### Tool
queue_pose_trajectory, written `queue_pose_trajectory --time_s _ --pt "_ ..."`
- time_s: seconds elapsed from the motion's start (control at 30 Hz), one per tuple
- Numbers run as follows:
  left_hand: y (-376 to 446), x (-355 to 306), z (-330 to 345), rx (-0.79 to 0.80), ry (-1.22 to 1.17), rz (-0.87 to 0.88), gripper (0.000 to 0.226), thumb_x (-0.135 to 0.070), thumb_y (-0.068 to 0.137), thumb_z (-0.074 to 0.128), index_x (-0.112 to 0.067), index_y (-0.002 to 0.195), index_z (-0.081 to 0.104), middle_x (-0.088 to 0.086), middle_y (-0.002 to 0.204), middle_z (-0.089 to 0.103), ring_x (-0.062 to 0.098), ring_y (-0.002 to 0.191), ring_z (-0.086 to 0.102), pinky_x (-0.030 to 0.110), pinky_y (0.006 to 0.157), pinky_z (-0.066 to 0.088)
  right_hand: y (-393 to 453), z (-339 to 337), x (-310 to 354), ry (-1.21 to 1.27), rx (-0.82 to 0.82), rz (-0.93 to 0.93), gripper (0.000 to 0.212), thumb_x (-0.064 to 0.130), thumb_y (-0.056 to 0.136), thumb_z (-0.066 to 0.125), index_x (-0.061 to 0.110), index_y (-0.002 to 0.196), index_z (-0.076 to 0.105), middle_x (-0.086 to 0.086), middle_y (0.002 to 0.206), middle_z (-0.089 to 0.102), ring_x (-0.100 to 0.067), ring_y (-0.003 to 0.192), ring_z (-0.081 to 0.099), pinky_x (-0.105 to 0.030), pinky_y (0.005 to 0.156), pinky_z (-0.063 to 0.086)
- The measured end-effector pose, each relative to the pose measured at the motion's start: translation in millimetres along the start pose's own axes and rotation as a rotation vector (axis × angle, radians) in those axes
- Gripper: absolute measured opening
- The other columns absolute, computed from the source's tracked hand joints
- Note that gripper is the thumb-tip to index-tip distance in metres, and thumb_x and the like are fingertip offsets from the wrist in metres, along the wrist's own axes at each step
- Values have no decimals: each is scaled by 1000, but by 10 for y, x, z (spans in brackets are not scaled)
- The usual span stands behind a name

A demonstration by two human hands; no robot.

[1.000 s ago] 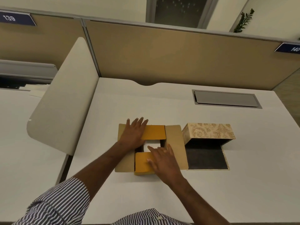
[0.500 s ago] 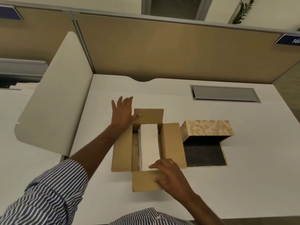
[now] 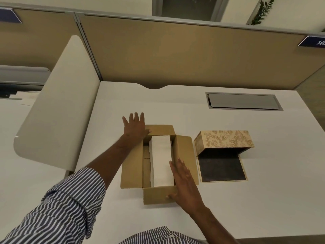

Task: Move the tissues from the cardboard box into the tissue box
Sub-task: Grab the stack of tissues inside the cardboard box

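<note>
A brown cardboard box point(image 3: 131, 169) sits on the white desk with all its flaps folded outward. A white stack of tissues point(image 3: 161, 161) lies lengthwise inside it. My left hand point(image 3: 135, 126) rests flat, fingers spread, at the box's far left corner by the far flap. My right hand point(image 3: 184, 180) lies flat over the box's near right corner, its fingertips beside the tissues and its thumb on the near flap. To the right stands the patterned beige tissue box point(image 3: 224, 141), tipped open, with its dark base panel point(image 3: 222, 168) flat on the desk.
A curved cream divider panel point(image 3: 58, 110) rises at the left of the desk. A grey cable hatch point(image 3: 243, 102) is set into the desk at the back right. A tan partition wall point(image 3: 175, 55) closes the far edge.
The box flaps went from closed to fully open, showing the tissues. My left hand slid to the far left corner and my right hand moved from the near flap toward the box's right side.
</note>
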State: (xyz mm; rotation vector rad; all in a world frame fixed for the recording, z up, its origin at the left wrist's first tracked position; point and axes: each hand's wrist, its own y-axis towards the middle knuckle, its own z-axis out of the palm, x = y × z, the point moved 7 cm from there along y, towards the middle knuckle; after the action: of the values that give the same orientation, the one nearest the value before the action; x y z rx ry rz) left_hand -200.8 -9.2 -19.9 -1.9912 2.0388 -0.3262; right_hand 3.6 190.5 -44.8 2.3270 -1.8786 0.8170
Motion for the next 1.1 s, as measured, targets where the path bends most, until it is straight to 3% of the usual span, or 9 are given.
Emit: queue_pose_trajectory --time_s 0.07,0.17,0.23,0.33,0.47,0.57,0.7,0.93,1.1 --pt "-247 -127 -100 -175 -130 140 81 -50 97 52 -14 159 14 15 167 17 35 155 14 54 125 15 -29 -20 -3 18 16 -33 126 53 76 78 45 150 -23 9 162 -33 -12 150 -28 -33 124 -5" --pt "-796 -216 -42 -309 -609 195 63 -44 95 58 -24 151 38 6 152 49 24 139 47 36 113 38 -17 -173 -1 153 -64 -47 111 67 81 63 45 153 -18 15 164 -27 -3 150 -25 -27 120 -8" --pt "-1070 -261 179 -235 -835 115 62 -48 93 60 -28 148 40 -1 146 55 17 130 55 33 107 47 81 -317 6 239 -167 -40 94 73 87 48 43 156 -9 15 167 -16 -3 153 -15 -26 120 -1" --pt "-1243 -388 584 -54 -1002 -48 78 -47 91 64 -26 155 25 -1 158 40 20 141 44 27 103 36 385 -503 10 365 -311 -18 76 68 95 38 36 158 9 9 169 6 -5 155 3 -31 124 12" --pt "-1176 -589 846 72 -1076 -179 98 -47 92 63 -17 160 -1 4 169 11 25 154 23 37 119 29 904 -610 72 328 -361 -19 62 47 103 41 24 157 24 2 167 23 -11 154 17 -37 125 21" --pt "-1058 -631 968 182 -1128 -324 102 -47 92 64 -11 159 -4 10 168 15 32 152 26 42 121 32 1198 -585 144 241 -309 -62 60 48 104 37 23 157 25 -1 166 27 -17 153 23 -41 124 24" --pt "-1001 -625 1098 208 -1120 -410 87 -43 91 66 -2 152 21 17 153 43 36 136 49 47 110 46 1331 -461 109 186 -282 -64 60 48 104 36 21 157 27 -3 164 31 -19 151 27 -39 126 19" --pt "-852 -573 1242 219 -1248 -513 77 -35 77 82 0 136 47 17 132 61 33 117 63 45 97 56 1353 -358 30 190 -294 -47 67 58 100 25 24 158 21 -3 165 27 -19 153 21 -38 127 14" --pt "-833 -579 1290 373 -1379 -509 73 -40 69 88 -3 125 58 8 109 68 22 90 67 25 61 53 1317 -400 28 285 -333 -40 66 59 100 25 28 157 19 0 164 30 -17 151 24 -33 124 14"
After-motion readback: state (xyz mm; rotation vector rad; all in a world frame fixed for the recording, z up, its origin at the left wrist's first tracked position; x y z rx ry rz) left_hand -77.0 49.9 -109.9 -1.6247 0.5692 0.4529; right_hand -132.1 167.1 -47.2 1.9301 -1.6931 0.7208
